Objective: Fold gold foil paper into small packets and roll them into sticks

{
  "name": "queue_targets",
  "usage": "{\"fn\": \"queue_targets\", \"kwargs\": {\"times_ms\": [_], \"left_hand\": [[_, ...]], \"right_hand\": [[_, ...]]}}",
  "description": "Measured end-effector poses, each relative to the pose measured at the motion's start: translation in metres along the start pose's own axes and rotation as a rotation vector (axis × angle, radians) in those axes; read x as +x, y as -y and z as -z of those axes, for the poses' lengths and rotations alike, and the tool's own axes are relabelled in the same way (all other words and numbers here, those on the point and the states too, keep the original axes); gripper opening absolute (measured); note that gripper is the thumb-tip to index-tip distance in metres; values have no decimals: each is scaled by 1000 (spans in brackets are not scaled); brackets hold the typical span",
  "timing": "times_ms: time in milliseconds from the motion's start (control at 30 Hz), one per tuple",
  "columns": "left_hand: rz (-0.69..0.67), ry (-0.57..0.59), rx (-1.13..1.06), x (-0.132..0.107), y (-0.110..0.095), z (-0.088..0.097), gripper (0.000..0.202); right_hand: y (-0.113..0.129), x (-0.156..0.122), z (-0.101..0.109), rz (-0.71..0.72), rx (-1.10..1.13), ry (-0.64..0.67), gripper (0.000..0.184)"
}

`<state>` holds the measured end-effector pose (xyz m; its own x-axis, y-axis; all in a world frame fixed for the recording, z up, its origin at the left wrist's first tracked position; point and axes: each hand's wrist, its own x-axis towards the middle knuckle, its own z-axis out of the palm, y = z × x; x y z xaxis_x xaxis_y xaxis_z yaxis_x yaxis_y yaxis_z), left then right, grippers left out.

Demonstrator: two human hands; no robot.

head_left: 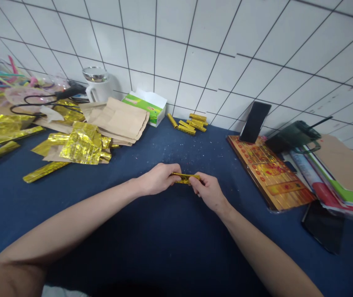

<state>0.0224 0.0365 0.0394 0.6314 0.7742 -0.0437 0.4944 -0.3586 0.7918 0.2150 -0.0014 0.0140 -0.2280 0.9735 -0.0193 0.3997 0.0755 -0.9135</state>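
Between my two hands, above the dark blue table (151,231), is a small strip of folded gold foil paper (183,178). My left hand (159,178) pinches its left end between thumb and fingers. At the other end, my right hand (207,189) grips the strip the same way. Beyond the hands, by the wall, lies a small pile of short folded gold foil pieces (196,123). Over to the left, crumpled gold foil sheets (83,144) lie partly on brown paper (123,119).
Along the wall stand a white mug (97,87) and a green tissue box (150,105). At the right, a phone (255,121) leans upright on an orange printed board (275,177), beside a dark green cup (297,138) and stacked papers (346,169). A black cable (34,103) lies left.
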Motion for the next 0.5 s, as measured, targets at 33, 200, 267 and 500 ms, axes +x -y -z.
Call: {"fn": "queue_targets", "kwargs": {"times_ms": [33, 200, 267, 500], "left_hand": [[-7, 4, 8, 0, -1, 0, 14], [-12, 11, -24, 1, 0, 2, 13], [2, -4, -61, 2, 3, 4, 13], [-15, -60, -136, 6, 12, 7, 13]], "right_hand": [[0, 0, 0, 8, -12, -10, 35], [0, 0, 0, 60, -77, -79, 36], [-2, 1, 0, 53, -62, -108, 37], [-6, 2, -1, 44, 0, -159, 37]]}}
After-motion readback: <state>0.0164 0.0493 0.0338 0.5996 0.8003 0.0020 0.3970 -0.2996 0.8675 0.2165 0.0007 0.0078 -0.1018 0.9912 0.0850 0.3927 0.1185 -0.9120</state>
